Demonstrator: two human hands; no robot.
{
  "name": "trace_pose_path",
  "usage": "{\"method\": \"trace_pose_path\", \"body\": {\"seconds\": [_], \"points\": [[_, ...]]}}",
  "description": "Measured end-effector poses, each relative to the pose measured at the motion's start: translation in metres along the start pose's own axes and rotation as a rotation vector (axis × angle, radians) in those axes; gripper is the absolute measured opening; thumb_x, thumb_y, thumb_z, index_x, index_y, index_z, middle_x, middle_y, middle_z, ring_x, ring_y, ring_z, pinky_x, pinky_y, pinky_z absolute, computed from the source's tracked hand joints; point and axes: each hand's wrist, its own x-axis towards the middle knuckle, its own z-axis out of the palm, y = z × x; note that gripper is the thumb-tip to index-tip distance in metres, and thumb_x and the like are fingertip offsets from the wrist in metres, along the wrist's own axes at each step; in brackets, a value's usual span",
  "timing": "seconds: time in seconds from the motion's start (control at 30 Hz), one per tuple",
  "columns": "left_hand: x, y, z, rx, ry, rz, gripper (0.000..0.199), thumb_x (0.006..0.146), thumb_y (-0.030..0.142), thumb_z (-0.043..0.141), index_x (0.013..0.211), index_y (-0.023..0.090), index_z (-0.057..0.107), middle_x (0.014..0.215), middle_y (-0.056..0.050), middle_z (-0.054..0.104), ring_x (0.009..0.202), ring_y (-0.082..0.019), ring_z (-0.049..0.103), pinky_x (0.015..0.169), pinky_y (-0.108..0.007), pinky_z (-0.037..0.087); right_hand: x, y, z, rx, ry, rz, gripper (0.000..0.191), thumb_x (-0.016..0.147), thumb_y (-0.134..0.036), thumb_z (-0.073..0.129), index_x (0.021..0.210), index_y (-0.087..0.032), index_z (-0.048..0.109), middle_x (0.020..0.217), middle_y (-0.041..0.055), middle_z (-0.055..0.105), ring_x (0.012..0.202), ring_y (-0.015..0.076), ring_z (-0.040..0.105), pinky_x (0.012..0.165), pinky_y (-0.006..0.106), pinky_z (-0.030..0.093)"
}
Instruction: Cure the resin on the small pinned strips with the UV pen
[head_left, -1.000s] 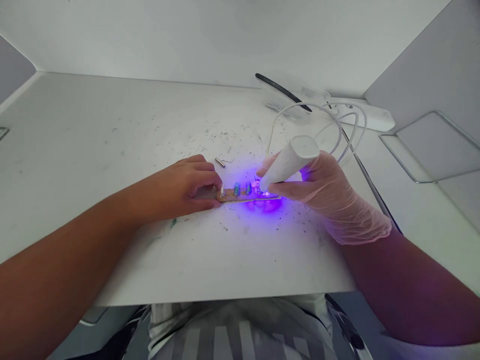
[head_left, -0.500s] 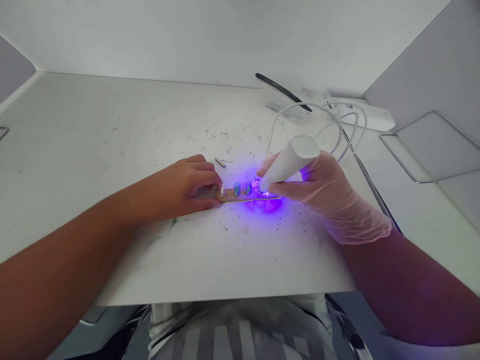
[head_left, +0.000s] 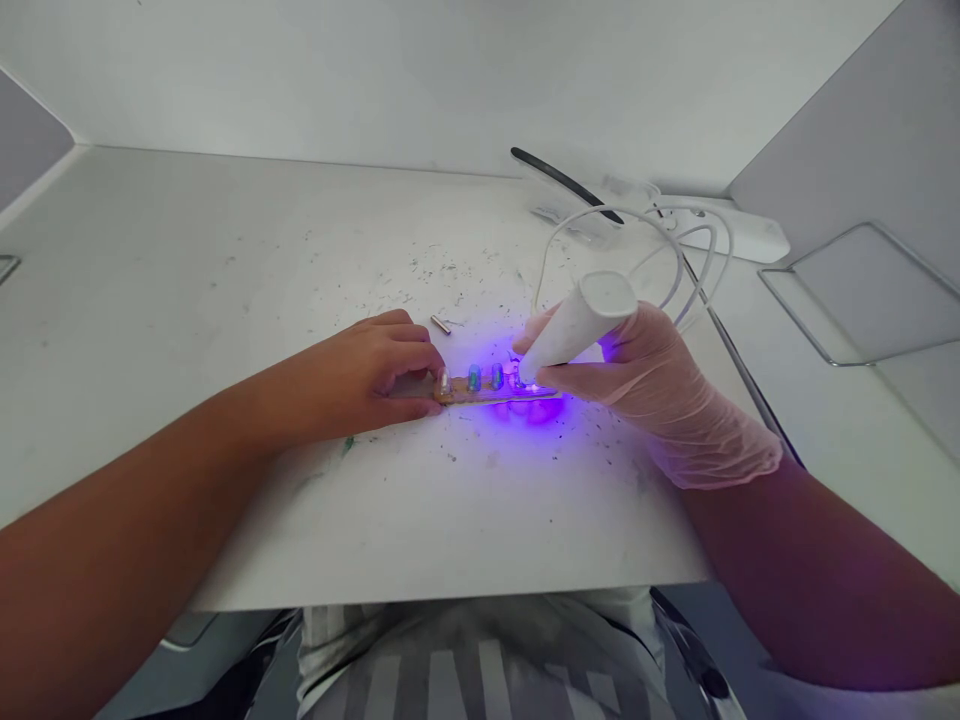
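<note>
My bare left hand (head_left: 394,370) grips the left end of a narrow strip (head_left: 480,397) between thumb and fingers. Several glossy false nails (head_left: 475,377) in blue, green and clear tones stand in a row along the strip. My right hand (head_left: 637,385), in a thin translucent glove, is closed around a white corded UV lamp (head_left: 581,320). The lamp leans with its lower end over the strip's right part, and violet light spreads there onto the table. The nails right under the lamp are partly hidden by it and the glare.
A small metal cylinder (head_left: 440,325) lies behind the strip. A black nail file (head_left: 566,184), clear plastic packets (head_left: 574,225) and a white power strip (head_left: 724,228) sit at the back right, with a looped white cable (head_left: 679,250). Dark specks dot the white table (head_left: 465,520).
</note>
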Motion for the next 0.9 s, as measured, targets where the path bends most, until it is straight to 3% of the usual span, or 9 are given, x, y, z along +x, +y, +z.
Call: {"method": "trace_pose_path", "body": {"seconds": [0.9], "points": [[0.0003,-0.0001,0.0006,0.02,-0.001,0.01,0.03,0.094,0.048,0.062,0.096,0.023,0.078,0.092,-0.006,0.07,0.097,-0.023,0.058,0.08,-0.035,0.046,-0.0005,-0.0009,0.0015,0.016,0.013,-0.013,0.015,0.076,-0.02,0.085,0.085,-0.028,0.077,0.082,-0.0034,0.076,0.081,0.0188,0.073,0.08,0.036,0.06]]}}
